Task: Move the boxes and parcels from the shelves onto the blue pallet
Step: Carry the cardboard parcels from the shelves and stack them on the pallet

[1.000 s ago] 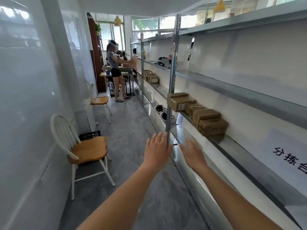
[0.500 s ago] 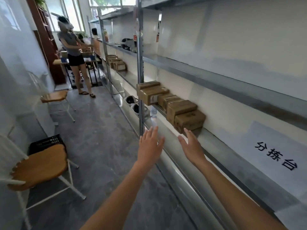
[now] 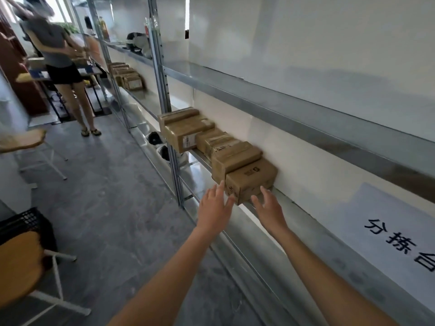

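A row of brown cardboard boxes sits on the metal shelf (image 3: 294, 208) along the right wall. The nearest box (image 3: 251, 178) lies at the shelf's front edge, with a taped box (image 3: 235, 158) on top of it and more boxes (image 3: 186, 132) behind. My left hand (image 3: 215, 208) reaches in with straight fingers, its tips at the nearest box's left corner. My right hand (image 3: 268, 208) is open just below the box's right front, close to it; I cannot tell if it touches. The blue pallet is out of view.
A second group of boxes (image 3: 128, 77) sits farther along the shelf. A person (image 3: 58, 64) stands at a table down the aisle. Wooden chairs (image 3: 21, 267) and a black crate (image 3: 26, 222) line the left side. A paper sign (image 3: 400, 236) lies on the shelf at right.
I have walked closer to the shelf. Both hands have moved forward from mid-air to the nearest box, the left hand arriving at its corner.
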